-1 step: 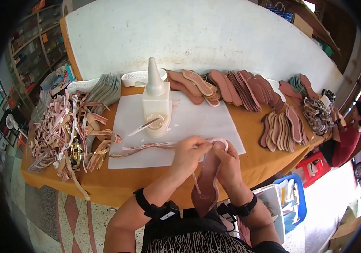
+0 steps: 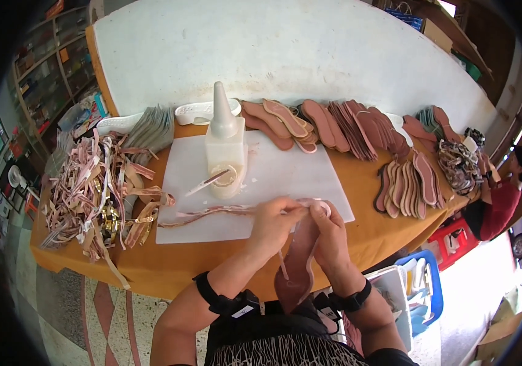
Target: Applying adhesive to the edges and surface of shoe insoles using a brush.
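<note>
My right hand (image 2: 332, 235) grips one end of a brown insole (image 2: 297, 265), thumb on top, with the insole's other end pointing down toward my lap. My left hand (image 2: 272, 229) is closed in a pinch at the insole's upper end, on a thin pinkish strap whose tail (image 2: 283, 265) hangs beside the insole. Just past the left hand, more pinkish straps (image 2: 212, 212) lie across a white sheet (image 2: 181, 168). Beyond them stands a cream-coloured glue bottle (image 2: 224, 149) with a tall cone; a pale stick (image 2: 209, 183) rests in its round opening.
A tangled heap of straps (image 2: 90, 189) covers the table's left. Several stacks of brown insoles (image 2: 358, 131) line the back and right, with a smaller group (image 2: 407, 186) nearer. A blue basket (image 2: 435, 287) stands below the right edge; a person in red (image 2: 499, 207) sits beyond.
The insole's lower end has shifted slightly left. Its upper end has turned a little under my right thumb. Both hands stay nearly in place.
</note>
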Tool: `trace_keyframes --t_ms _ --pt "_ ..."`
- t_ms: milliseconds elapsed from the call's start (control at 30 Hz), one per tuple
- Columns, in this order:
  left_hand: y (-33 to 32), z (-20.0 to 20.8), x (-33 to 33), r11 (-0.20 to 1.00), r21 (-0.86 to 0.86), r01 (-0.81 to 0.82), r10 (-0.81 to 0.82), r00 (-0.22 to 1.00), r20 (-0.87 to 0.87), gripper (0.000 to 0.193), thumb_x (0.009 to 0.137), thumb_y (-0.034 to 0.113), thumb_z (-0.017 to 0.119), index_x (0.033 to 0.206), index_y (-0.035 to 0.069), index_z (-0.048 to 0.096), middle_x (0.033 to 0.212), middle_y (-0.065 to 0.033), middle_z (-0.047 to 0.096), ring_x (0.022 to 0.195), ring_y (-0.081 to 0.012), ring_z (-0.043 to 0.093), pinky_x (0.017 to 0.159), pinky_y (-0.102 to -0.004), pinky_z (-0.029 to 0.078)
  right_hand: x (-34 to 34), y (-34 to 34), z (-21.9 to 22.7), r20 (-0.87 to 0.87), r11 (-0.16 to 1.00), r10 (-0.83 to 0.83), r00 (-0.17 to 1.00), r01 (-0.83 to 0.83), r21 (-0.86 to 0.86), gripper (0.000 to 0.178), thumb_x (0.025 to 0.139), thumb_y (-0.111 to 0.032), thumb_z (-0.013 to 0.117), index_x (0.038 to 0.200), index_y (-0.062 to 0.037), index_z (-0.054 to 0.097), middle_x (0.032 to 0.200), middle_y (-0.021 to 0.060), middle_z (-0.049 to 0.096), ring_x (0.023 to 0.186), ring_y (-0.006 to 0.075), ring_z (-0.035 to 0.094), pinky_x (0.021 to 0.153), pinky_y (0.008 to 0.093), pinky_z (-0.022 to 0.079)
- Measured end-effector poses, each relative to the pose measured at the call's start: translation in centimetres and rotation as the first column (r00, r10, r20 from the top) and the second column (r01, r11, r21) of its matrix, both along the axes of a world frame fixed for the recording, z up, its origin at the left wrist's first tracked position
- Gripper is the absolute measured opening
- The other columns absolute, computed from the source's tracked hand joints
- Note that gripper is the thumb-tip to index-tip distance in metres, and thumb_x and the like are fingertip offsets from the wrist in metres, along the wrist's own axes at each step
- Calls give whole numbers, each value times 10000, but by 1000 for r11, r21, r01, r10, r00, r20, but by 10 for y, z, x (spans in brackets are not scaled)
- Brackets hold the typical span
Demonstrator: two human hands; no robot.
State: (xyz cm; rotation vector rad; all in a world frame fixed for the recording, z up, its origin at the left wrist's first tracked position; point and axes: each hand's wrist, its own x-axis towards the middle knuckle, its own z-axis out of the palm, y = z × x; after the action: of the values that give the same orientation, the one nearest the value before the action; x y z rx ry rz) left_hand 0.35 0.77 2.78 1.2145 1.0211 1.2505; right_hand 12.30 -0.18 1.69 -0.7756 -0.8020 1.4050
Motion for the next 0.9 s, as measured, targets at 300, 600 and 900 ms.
trace_keyframes --t_ms 300,600,900 --pt "-4 -6 5 978 149 147 -128 984 -126 215 805 86 598 994 -16 592 760 -9 565 647 -72 489 530 -203 389 31 15 -8 -4 1000 -16 1000 16 -25 200 830 -174 604 900 8 561 822 57 592 708 121 554 620 234 458" --pt "-1 -20 10 816 577 45 229 890 -394 153 755 27 567 905 -3 569 760 -133 589 666 -268 575 591 -316 451 39 15 -3 -80 999 -19 997 16 -32 173 849 -192 573 888 -23 562 816 44 584 701 127 554 638 258 475" --pt "-7 -19 19 600 761 246 467 664 -584 336 677 -4 560 1007 59 570 650 -51 545 551 -218 557 465 -312 442 44 17 -2 -157 996 -67 985 57 -70 175 865 -205 540 839 -32 546 771 52 574 671 130 540 614 256 467"
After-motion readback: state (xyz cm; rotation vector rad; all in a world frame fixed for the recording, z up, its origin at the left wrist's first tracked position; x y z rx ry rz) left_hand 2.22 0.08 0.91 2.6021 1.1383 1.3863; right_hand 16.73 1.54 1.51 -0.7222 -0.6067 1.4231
